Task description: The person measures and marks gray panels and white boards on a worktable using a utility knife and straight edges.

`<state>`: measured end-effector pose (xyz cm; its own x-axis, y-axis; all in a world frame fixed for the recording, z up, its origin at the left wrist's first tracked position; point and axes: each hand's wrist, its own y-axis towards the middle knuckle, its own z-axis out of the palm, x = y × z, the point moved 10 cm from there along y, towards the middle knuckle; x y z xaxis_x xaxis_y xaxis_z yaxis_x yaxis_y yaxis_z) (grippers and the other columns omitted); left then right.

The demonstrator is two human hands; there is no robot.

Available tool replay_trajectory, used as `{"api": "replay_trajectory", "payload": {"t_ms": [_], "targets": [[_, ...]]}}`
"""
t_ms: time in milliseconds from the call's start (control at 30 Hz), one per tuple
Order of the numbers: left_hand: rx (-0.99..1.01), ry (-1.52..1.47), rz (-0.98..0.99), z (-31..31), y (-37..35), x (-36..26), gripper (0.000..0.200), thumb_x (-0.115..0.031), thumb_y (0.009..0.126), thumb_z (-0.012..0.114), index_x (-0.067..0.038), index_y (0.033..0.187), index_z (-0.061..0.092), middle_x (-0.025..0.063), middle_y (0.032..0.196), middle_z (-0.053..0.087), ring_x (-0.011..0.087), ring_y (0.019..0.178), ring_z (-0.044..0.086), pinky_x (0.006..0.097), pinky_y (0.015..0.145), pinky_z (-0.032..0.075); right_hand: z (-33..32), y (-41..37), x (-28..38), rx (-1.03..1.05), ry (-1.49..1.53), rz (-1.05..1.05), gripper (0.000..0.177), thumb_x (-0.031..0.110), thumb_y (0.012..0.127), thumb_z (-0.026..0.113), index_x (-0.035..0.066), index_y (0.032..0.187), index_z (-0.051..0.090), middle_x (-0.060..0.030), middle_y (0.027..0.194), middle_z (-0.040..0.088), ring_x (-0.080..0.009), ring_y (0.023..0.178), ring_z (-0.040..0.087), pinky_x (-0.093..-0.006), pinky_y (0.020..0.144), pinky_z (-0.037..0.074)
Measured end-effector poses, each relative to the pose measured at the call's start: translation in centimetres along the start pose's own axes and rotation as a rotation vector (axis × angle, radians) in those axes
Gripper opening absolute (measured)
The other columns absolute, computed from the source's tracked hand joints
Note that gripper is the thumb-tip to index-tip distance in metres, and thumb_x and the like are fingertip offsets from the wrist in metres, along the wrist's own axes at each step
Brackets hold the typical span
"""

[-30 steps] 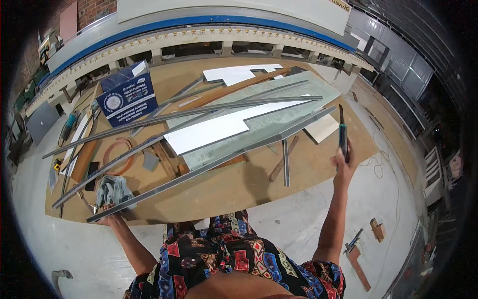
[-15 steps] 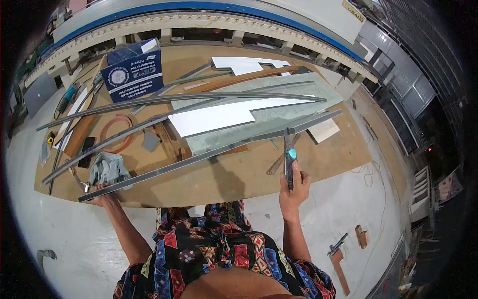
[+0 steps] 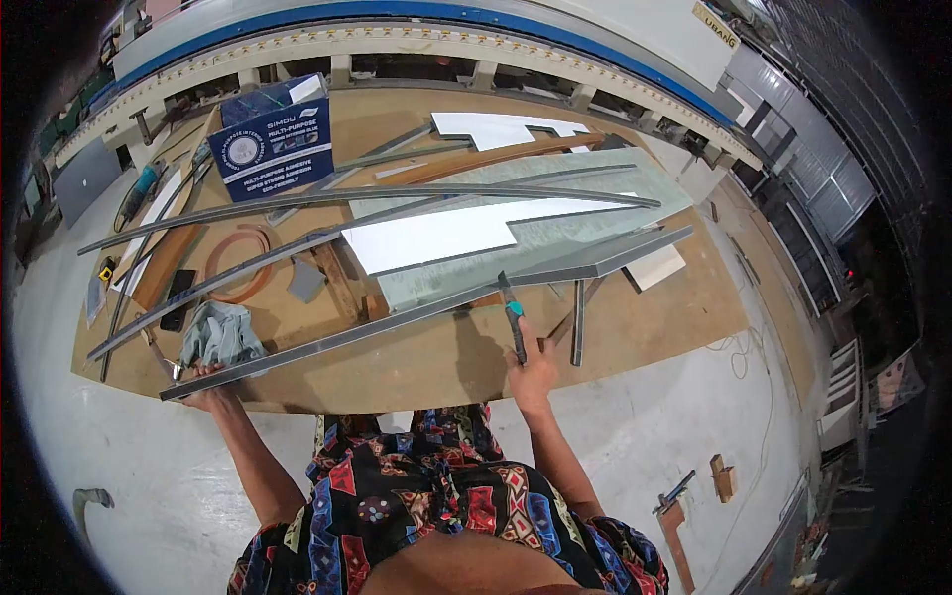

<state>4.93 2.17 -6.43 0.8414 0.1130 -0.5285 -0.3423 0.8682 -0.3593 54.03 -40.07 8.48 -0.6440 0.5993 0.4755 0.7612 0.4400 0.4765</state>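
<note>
1. Currently your left hand (image 3: 206, 393) is wrapped around the near end of the long dark strip (image 3: 317, 346), fingers curled at its edge, just beside the grey cloth (image 3: 220, 335).
2. Your right hand (image 3: 534, 372) is closed around the handle of the knife (image 3: 515, 317), its blade pointing up and away from you. The blade crosses the strip's line near the middle of its length; whether it presses on the strip or passes just over it, you can't tell from this view.
3. The strip slants over the brown tabletop (image 3: 664, 332), from your left hand towards the far right, with a kink beyond the blade. Its far end seems unsupported, so I'd steady it before putting weight on the knife.
4. To handle this well, grip the left end firmly enough that the strip can't roll, and set the blade square before applying pressure.
5. Watch the surroundings: the greenish sheet (image 3: 421, 288) and the white panel (image 3: 426, 243) lie behind the strip, where a slip could mark them. The short dark strip (image 3: 578, 327) sits near your right hand, so mind your knuckles.
</note>
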Motion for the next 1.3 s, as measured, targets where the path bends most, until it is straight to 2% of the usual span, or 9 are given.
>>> {"api": "replay_trajectory", "payload": {"t_ms": [133,233,333,467,500,700,967,1167,1300], "targets": [[0.23,-0.088,-0.118,0.7,1.6,1.0,0.067,-0.068,0.074,0.024,-0.004,0.07,0.043,0.0069,0.049,0.042,0.0219,0.042,0.043,0.0361,0.046,0.04,0.3,0.4,-0.1,0.064,0.238,0.005,0.06,0.004,0.066,0.066,0.014,0.122,0.05,-0.0119,0.089,0.057,-0.0277,0.081,0.058,-0.0345,0.07,0.046],[0.211,-0.093,-0.127,-1.1,4.3,1.8,0.072,-0.072,0.07,0.026,-0.003,0.07,0.045,0.0076,0.05,0.043,0.0226,0.043,0.044,0.0358,0.048,0.04,1.6,0.4,-0.3,0.309,0.574,-0.012,0.057,0.006,0.069,0.066,0.006,0.122,0.048,-0.0094,0.099,0.06,-0.0212,0.088,0.058,-0.0308,0.072,0.047],[0.239,-0.087,-0.131,-2.0,6.9,2.0,0.075,-0.077,0.065,0.027,-0.005,0.069,0.047,0.0083,0.053,0.046,0.0228,0.044,0.044,0.0365,0.049,0.04,-2.5,0.9,2.0,0.314,0.804,-0.076,0.051,0.006,0.071,0.065,0.0,0.12,0.049,-0.0082,0.099,0.06,-0.0171,0.086,0.059,-0.0297,0.07,0.048],[0.368,-0.284,-0.22,-1.2,6.9,2.8,0.077,-0.08,0.061,0.024,-0.007,0.066,0.047,0.0071,0.055,0.048,0.022,0.045,0.045,0.0374,0.049,0.039,-8.9,2.8,-1.9,0.094,1.129,0.096,0.049,0.011,0.075,0.061,0.001,0.12,0.047,-0.0133,0.088,0.061,-0.017,0.068,0.058,-0.0279,0.058,0.048],[0.388,-0.295,-0.252,1.0,2.7,1.9,0.077,-0.081,0.06,0.024,-0.008,0.065,0.046,0.0068,0.054,0.047,0.0217,0.045,0.046,0.0366,0.048,0.039,-10.8,3.5,-3.5,-0.006,1.191,0.08,0.049,0.014,0.076,0.06,0.001,0.121,0.046,-0.0147,0.085,0.061,-0.0161,0.063,0.058,-0.0266,0.053,0.047],[0.204,-0.109,-0.096,0.3,4.0,0.8,0.059,-0.066,0.066,0.03,-0.009,0.064,0.045,0.0058,0.053,0.046,0.0204,0.043,0.045,0.0346,0.045,0.039,-18.3,9.8,-14.6,-0.298,1.32,0.157,0.043,0.024,0.085,0.054,-0.001,0.118,0.044,-0.0129,0.081,0.058,-0.015,0.056,0.056,-0.0243,0.046,0.044],[-0.019,0.045,0.055,0.8,0.7,-1.0,0.036,-0.046,0.073,0.038,-0.011,0.064,0.043,0.0045,0.051,0.044,0.0186,0.04,0.045,0.0319,0.042,0.041,-14.3,14.6,-26.7,-0.26,1.457,0.37,0.03,0.027,0.087,0.053,0.005,0.106,0.049,-0.0092,0.076,0.058,-0.0114,0.054,0.054,-0.0196,0.043,0.043],[-0.158,0.119,0.123,1.8,-2.2,-1.3,0.024,-0.031,0.078,0.044,-0.013,0.064,0.042,0.0036,0.05,0.042,0.0173,0.038,0.045,0.0299,0.039,0.041,-8.4,15.4,-28.8,-0.097,1.604,0.534,0.032,0.029,0.086,0.054,0.007,0.108,0.048,-0.0087,0.071,0.057,-0.0115,0.048,0.053,-0.0203,0.038,0.042],[-0.128,0.119,0.119,1.2,-1.3,-1.4,0.024,-0.033,0.079,0.043,-0.012,0.066,0.042,0.0043,0.052,0.042,0.0179,0.04,0.045,0.0307,0.04,0.041,-5.9,15.6,-29.4,-0.022,1.647,0.532,0.035,0.028,0.085,0.055,0.007,0.112,0.047,-0.0089,0.07,0.056,-0.011,0.047,0.052,-0.02,0.037,0.041]]}}
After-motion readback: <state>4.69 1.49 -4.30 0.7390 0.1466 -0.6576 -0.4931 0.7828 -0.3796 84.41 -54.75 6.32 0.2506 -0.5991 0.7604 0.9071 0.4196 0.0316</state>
